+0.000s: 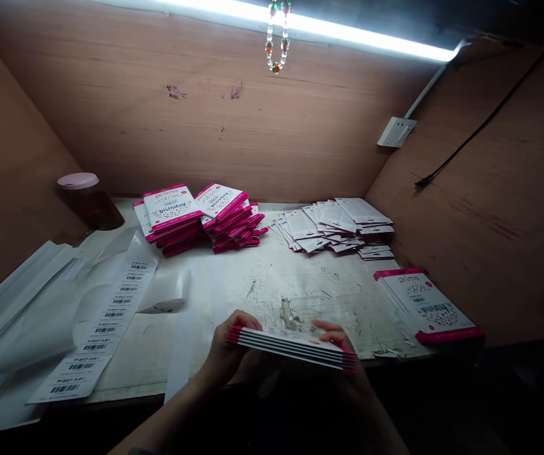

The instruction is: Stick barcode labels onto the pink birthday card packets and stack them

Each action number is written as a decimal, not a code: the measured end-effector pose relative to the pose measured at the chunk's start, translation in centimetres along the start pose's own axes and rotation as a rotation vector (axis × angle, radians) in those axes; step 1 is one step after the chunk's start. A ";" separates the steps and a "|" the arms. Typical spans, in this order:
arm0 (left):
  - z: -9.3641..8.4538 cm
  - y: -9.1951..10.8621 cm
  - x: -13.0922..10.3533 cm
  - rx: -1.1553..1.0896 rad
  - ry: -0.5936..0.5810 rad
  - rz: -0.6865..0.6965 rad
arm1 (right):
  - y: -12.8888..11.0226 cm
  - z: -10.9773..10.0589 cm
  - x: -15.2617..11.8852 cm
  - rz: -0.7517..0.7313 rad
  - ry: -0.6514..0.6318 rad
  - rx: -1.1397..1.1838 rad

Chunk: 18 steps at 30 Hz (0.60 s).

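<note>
Between my two hands, at the table's front edge, is a small stack of flat white-and-pink packets (295, 349), seen edge-on. My left hand (234, 341) grips the stack's left end, thumb on top. At the other end my right hand (345, 351) is closed around the stack, its fingers showing above the top packet and the rest hidden behind it. Nearest on the left lies a sheet of barcode labels (105, 338). Off to the right, a pile of pink-edged packets (435, 306) rests face up near the table's edge.
Printed packets (172, 212) are heaped at the back left, and white packets lying back side up (333, 221) at the back right. A lidded jar (91, 202) stands in the left corner. Wooden panels (134, 126) enclose the table (234, 284). A bead string (276, 47) hangs above.
</note>
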<state>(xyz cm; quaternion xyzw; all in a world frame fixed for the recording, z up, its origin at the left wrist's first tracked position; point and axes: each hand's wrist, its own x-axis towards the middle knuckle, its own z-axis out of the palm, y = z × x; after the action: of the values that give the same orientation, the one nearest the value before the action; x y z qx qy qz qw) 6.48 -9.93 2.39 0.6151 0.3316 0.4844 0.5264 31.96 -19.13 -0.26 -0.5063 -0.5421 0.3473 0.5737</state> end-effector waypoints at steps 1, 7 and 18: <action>-0.4 0.6 -0.2 0.009 0.009 0.073 | -0.6 -0.7 -0.3 0.081 0.023 0.067; -2.4 4.0 -3.7 0.278 -0.226 0.408 | -4.9 -1.3 -1.2 0.875 -0.400 0.644; -10.1 2.0 -4.7 0.526 0.349 0.078 | -3.4 6.1 12.6 0.532 -0.335 0.445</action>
<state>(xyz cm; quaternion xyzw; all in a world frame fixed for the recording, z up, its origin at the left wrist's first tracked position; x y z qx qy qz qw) -4.71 -11.40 2.91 0.6498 0.5070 0.5001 0.2657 27.66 -6.76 5.81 -0.4286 -0.3894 0.6710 0.4630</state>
